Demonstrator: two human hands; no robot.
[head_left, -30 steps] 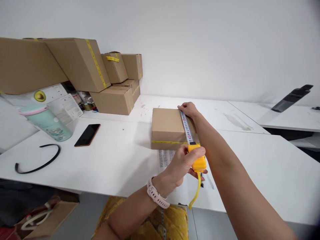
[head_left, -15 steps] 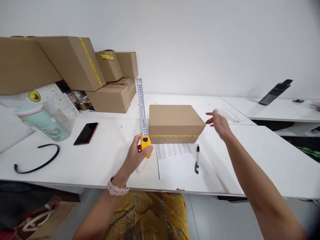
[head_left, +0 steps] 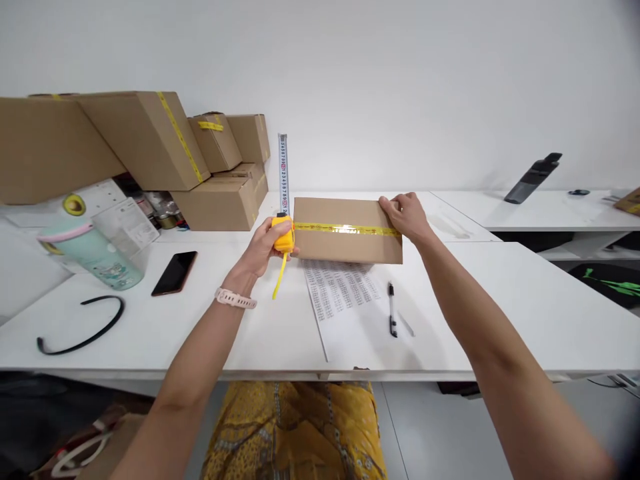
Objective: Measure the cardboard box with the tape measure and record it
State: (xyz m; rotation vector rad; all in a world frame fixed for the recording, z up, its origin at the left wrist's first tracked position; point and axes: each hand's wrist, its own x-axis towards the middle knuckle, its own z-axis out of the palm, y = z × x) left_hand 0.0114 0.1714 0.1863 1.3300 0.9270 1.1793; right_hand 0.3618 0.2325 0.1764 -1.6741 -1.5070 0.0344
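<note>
My left hand (head_left: 264,245) is closed around a yellow tape measure (head_left: 283,235), whose blade (head_left: 283,167) points away from me past the left side of a cardboard box (head_left: 345,245). Its yellow strap dangles below the case. The left fingertips reach the box's lower left edge. My right hand (head_left: 407,215) grips the box's upper right corner, thumb on the face toward me. Yellow printed tape runs across that face, which is tilted up. Under and in front of the box lies a printed sheet (head_left: 345,320), with a black-capped pen (head_left: 392,310) on it.
Several taped cardboard boxes (head_left: 150,143) are stacked at the left back. A mint tumbler (head_left: 97,257), a phone (head_left: 175,273) and a black curved band (head_left: 107,327) lie at the left. A dark bottle (head_left: 533,179) rests at the far right, near the wall.
My right hand has come from open beside the box to gripping its right corner. The box has tipped, showing its taped face. My left hand moved slightly away from me with the tape measure.
</note>
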